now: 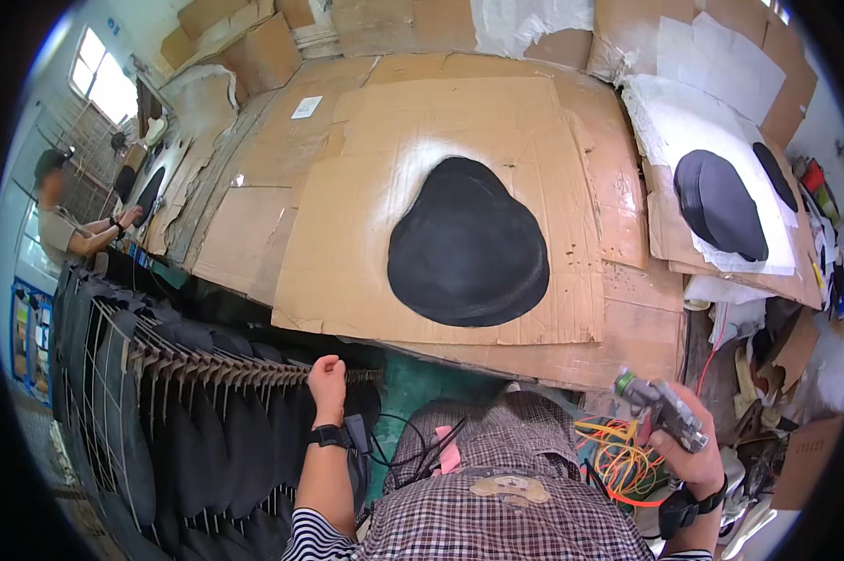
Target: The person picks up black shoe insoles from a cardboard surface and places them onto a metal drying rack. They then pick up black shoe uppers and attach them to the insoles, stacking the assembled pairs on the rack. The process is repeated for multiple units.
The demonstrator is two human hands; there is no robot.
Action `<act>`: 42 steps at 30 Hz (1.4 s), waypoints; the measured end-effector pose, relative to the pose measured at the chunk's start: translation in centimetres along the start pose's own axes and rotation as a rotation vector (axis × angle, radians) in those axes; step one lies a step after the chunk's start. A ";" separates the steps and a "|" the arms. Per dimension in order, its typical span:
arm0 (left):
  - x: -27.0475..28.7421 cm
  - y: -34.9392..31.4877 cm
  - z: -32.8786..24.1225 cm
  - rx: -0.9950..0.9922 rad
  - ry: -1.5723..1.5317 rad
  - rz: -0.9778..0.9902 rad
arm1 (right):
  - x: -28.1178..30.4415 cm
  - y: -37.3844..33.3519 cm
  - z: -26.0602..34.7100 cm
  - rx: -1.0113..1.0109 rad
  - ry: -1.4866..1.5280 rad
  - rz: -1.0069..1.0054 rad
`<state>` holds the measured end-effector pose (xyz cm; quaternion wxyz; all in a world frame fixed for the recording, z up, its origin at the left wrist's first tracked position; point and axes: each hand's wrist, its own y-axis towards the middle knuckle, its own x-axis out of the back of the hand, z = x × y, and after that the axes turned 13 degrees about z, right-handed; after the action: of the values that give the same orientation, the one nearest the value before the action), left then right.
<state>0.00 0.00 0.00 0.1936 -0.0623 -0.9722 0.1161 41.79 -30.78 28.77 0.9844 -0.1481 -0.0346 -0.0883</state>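
Observation:
My right hand [700, 441] is closed around a metal spray gun [660, 409] with a green ring at its front, held off to the right of my lap. At the near side of the table, my left hand [328, 383] has its fingers curled together beside the end of a rack [216, 365]. Whatever those fingers may hold is hidden or too small to name. A black, smooth, rounded three-lobed piece [468, 248] lies on a cardboard sheet [347, 224] in front of me. Neither hand touches it.
Several dark flat pieces [225, 449] hang from the rack on my left. To the right, stacked black pieces [718, 206] lie on white sheeting. Yellow and orange hoses [623, 458] coil near my right side. A co-worker [62, 220] stands at the far left. Cardboard walls [375, 26] enclose the back.

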 end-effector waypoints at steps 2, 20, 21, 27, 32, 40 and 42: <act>-1.2 0.7 -0.2 0.047 -0.024 -0.052 | 0.1 0.3 0.5 0.042 -0.005 0.069; 5.4 5.2 -12.0 -0.363 0.385 0.228 | -9.6 -1.2 3.2 0.049 0.105 -0.110; 5.1 5.3 -12.0 -0.365 0.390 0.248 | -10.0 -0.5 3.4 0.084 0.117 -0.151; 4.0 5.8 -9.6 -0.323 0.484 0.359 | -9.6 -0.7 4.1 0.070 0.016 -0.398; 2.7 6.5 -8.2 -0.268 0.499 0.411 | -9.2 -3.6 3.9 -0.022 -0.014 -0.293; -3.1 9.8 -5.6 -0.285 0.509 0.387 | -10.3 0.5 4.8 0.128 0.110 -0.273; -4.7 10.5 -5.7 -0.262 0.557 0.370 | -9.7 1.0 4.6 0.142 0.109 -0.321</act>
<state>7.34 10.53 0.80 0.4170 -0.2906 -0.8612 0.0023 32.22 -26.86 31.92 0.9661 -0.0658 -0.0107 -0.2493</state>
